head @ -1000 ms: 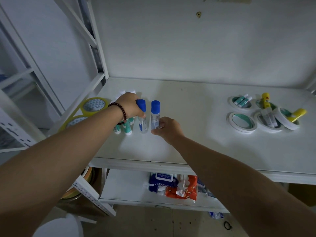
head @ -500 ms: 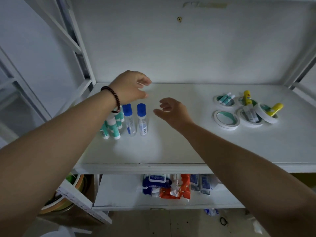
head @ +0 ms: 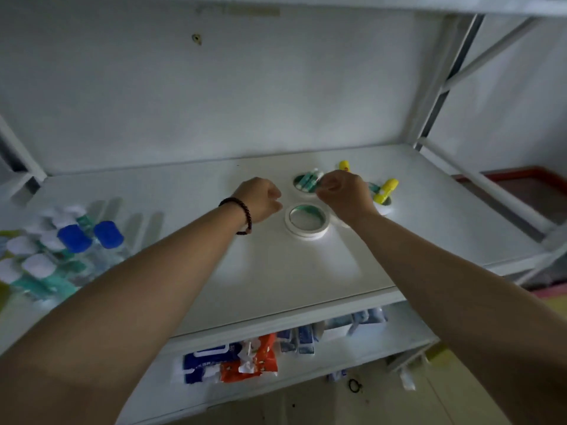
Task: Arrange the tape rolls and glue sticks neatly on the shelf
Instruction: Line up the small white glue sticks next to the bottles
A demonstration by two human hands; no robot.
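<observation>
On the white shelf an empty white tape roll lies flat. Behind it a second roll holds green glue sticks. My right hand hovers over the rolls, its pinched fingertips at the green sticks; a firm grip is not clear. It hides another roll. Two yellow glue sticks show past it, one further back. My left hand, with a bead bracelet, is curled and holds nothing, just left of the front roll. White-capped green glue sticks and two blue-capped bottles stand blurred at far left.
The shelf's right upright and braces rise close behind the tape rolls. Below the front edge, a lower shelf carries blue and orange packets. The white wall closes the back.
Both hands let go of the blue-capped bottles at the left and moved right to the tape rolls. The view swung right with them.
</observation>
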